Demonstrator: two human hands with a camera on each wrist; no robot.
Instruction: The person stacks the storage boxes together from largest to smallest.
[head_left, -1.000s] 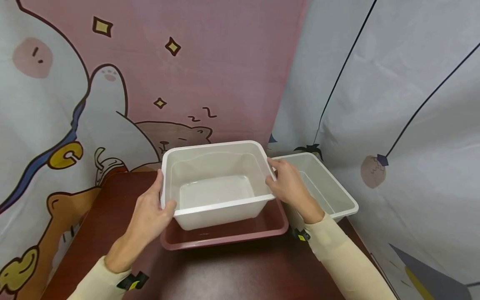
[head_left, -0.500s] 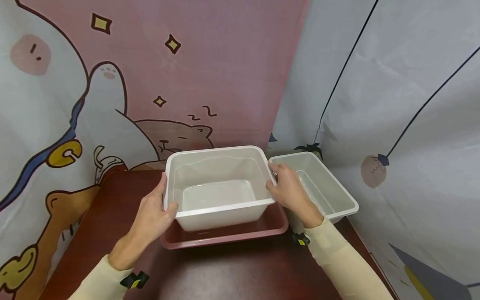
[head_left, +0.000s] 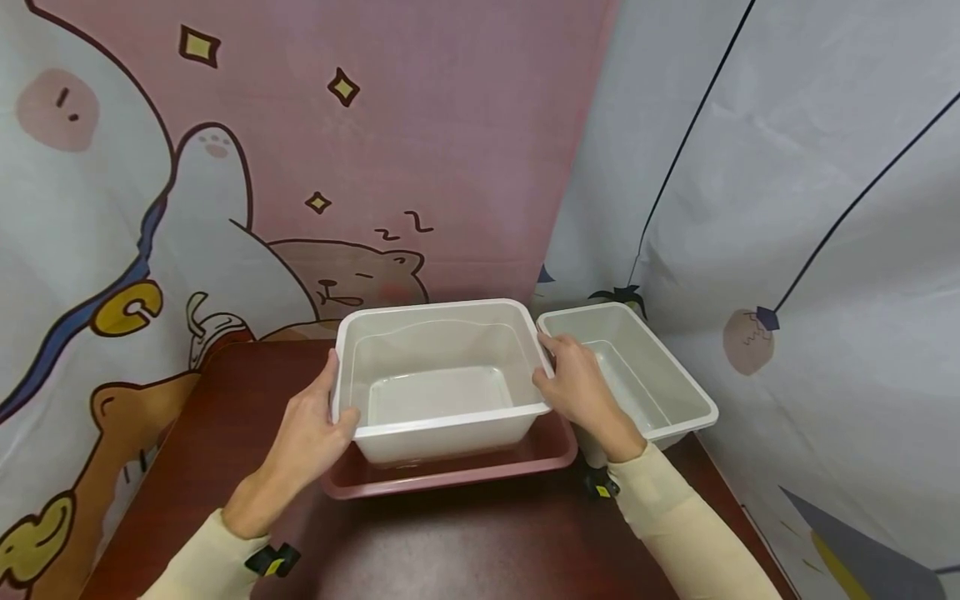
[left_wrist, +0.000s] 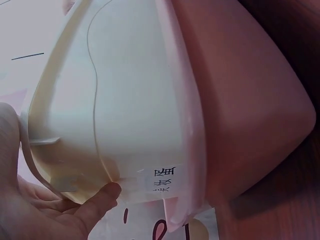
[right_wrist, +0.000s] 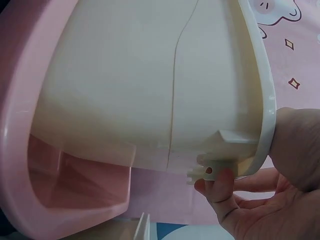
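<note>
Both hands hold a white plastic bin (head_left: 442,446) by its rim at the two short ends. My left hand (head_left: 311,429) grips the left end, its thumb at the front corner. On the right end, my right hand (head_left: 581,383) curls its fingers at the rim. The bin's lower part sits down inside a pinkish-red bin (head_left: 465,481), whose front rim shows below it. In the left wrist view, a label with dark characters (left_wrist: 164,180) is on the white bin's outer wall. The fingertips (right_wrist: 220,185) of my right hand are under the rim's end, by a small tab.
A second white bin (head_left: 675,362) stands to the right, angled and close beside my right forearm. The dark reddish-brown table (head_left: 450,542) extends in front and to the left. A printed cloth (head_left: 465,150) hangs behind, and a pale cloth (head_left: 840,250) hangs along the right.
The white bin has come down a little further into the pinkish-red bin and moved slightly right. Both hands have kept their grip and moved down with it.
</note>
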